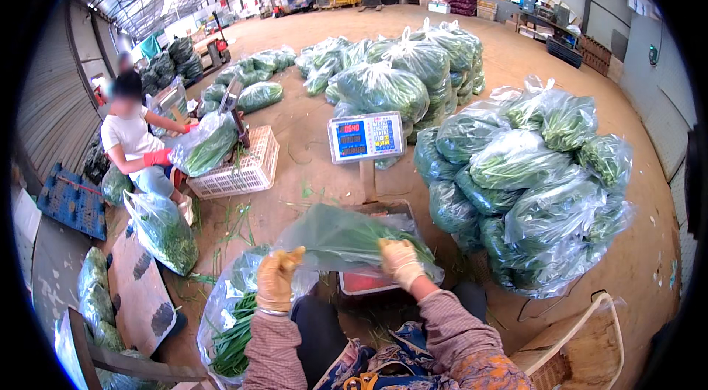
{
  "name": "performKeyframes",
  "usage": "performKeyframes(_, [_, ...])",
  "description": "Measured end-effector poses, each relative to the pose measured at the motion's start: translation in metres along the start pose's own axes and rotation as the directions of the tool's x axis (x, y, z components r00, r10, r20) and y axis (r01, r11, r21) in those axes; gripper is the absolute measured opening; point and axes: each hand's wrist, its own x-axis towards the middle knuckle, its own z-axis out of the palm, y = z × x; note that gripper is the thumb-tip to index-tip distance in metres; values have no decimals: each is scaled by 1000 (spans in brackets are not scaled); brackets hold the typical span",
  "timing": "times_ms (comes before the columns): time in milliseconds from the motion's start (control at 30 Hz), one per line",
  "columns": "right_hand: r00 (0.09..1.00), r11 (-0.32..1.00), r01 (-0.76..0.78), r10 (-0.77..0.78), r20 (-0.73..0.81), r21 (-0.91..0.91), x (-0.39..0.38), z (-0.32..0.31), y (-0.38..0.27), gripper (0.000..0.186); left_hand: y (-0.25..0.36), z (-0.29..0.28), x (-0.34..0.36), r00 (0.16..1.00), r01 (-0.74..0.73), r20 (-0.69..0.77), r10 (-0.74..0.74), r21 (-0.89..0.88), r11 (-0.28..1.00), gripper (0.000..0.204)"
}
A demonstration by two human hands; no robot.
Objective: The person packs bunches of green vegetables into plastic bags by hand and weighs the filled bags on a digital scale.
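Note:
A long clear plastic bag (346,231) with green stalks inside stretches between my gloved hands, over a tray (350,287) with red in it on a scale. My left hand (276,279) is closed on the bag's left end, and my right hand (398,261) grips its right part around the stalks. A scale display (366,136) stands on a post behind the tray, showing lit readouts. Beside my left leg sits an open plastic bag (236,331) of loose long green leaves.
A person (133,136) in red gloves handles bagged greens on a white crate (232,169) at left. Piles of filled bags (523,191) stand right and behind (383,88). A board (136,294) lies at lower left, a wooden-looking container (571,346) at lower right.

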Motion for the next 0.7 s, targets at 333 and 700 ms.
performKeyframes(333, [957,478,-289,168,236,829,-82,-109,88,24,70,6,51,995,59,84,-53,-76,995,18])
performKeyframes(700, [999,-460,-4,-38,-15,888,-72,-125,-4,38,38,112,9,826,284,378,-419,363,887,35])
